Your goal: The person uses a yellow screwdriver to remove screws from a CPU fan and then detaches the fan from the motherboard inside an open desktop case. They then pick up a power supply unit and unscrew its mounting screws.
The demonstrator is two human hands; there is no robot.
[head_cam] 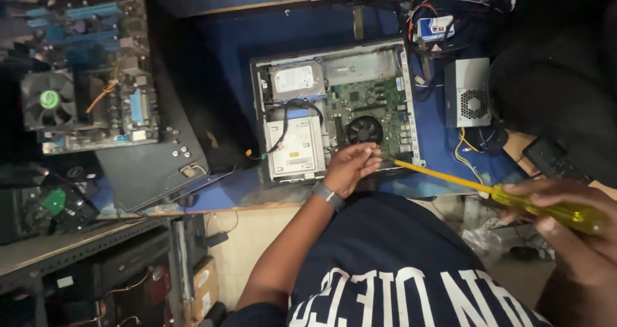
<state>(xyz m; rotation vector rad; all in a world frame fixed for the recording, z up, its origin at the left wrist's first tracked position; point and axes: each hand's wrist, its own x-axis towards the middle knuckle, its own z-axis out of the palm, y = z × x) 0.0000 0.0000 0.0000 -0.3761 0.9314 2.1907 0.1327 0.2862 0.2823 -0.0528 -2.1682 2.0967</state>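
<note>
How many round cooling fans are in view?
2: a black fan on the green board inside the open computer case, and a green-hubbed fan on the left motherboard. Others may be hidden.

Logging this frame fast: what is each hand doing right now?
Left hand: fingers curled, resting on the open computer case; a hold cannot be told.
Right hand: closed around the yellow screwdriver.

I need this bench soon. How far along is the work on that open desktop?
Done: the computer case lies open, drives and fan exposed. In hand: left hand at the board's near edge, right hand gripping a yellow screwdriver aimed there. Left: every part inside looks mounted; no cover fitted.
</note>
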